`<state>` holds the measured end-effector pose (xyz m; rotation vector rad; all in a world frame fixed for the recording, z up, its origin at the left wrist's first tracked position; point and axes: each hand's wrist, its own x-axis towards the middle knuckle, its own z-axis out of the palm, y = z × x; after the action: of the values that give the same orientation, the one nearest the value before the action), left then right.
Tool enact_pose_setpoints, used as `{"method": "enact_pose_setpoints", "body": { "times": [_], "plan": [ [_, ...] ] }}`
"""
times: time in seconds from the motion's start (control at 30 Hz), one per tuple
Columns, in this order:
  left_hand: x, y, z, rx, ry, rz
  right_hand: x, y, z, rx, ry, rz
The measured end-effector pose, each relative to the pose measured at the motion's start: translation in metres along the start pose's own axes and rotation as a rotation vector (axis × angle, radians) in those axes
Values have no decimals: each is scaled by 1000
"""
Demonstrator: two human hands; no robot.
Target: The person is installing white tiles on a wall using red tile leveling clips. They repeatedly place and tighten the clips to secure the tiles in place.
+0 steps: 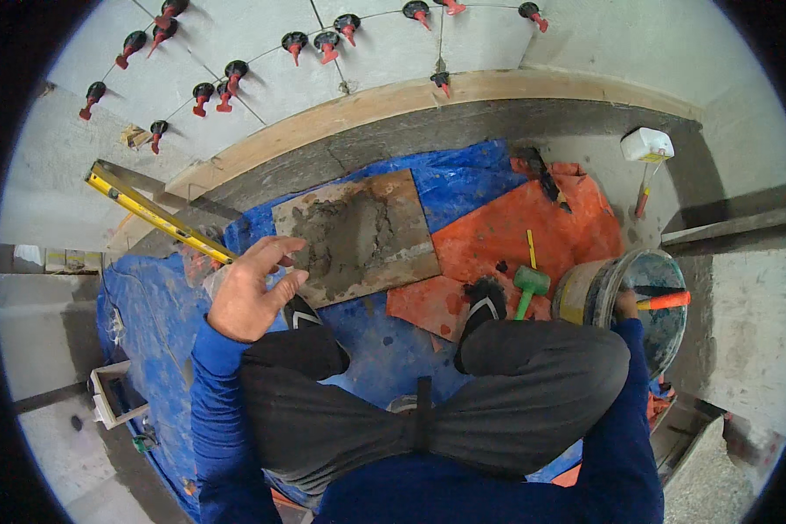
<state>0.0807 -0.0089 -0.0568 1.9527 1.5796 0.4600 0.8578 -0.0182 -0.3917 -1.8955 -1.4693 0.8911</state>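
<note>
My left hand (255, 288) hovers over the left side of the board, above my left foot. Its fingers are loosely curved with the thumb apart, and nothing is in them. Below it lies a flat wooden board (424, 266) carrying a spread of wet grey mortar (345, 231). On my right, my right hand (626, 304) reaches into the mouth of a bucket (576, 293) smeared with grey. Its fingers are hidden, so a grip cannot be made out. Right beside that hand, an orange tool handle (664, 301) sticks out across the bucket's mouth.
A green-headed mallet (531, 279) lies by my right foot. A yellow spirit level (153, 218) leans at left. Blue sheeting (148, 314) and orange sheeting (533, 223) cover the floor. Ahead, a wooden batten (367, 100) runs below tiles with several red-and-black clips (326, 45).
</note>
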Motion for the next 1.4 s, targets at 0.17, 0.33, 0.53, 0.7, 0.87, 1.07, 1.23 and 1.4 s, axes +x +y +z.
{"method": "enact_pose_setpoints", "body": {
  "times": [0.17,0.33,0.53,0.7,0.87,1.07,1.23,1.4],
  "plan": [
    [-8,3,-3,-21,21,3,-14,-37,-46,20,323,331],
    [-8,5,0,60,0,62,-52,-90,-66,-2,467,218],
    [-13,11,6,87,-8,113,-85,-201,-64,24,580,160],
    [-10,22,7,23,-58,106,-90,-373,-38,559,-88,-107],
    [-11,18,10,102,-2,206,-82,-478,-16,372,-288,-187],
    [-18,6,15,114,-33,182,-20,-458,58,-458,-342,-471],
    [-19,8,11,166,-49,172,4,-382,155,-872,-392,-407],
    [-20,5,8,123,-55,144,5,-384,193,-783,-407,-299]
  ]
}}
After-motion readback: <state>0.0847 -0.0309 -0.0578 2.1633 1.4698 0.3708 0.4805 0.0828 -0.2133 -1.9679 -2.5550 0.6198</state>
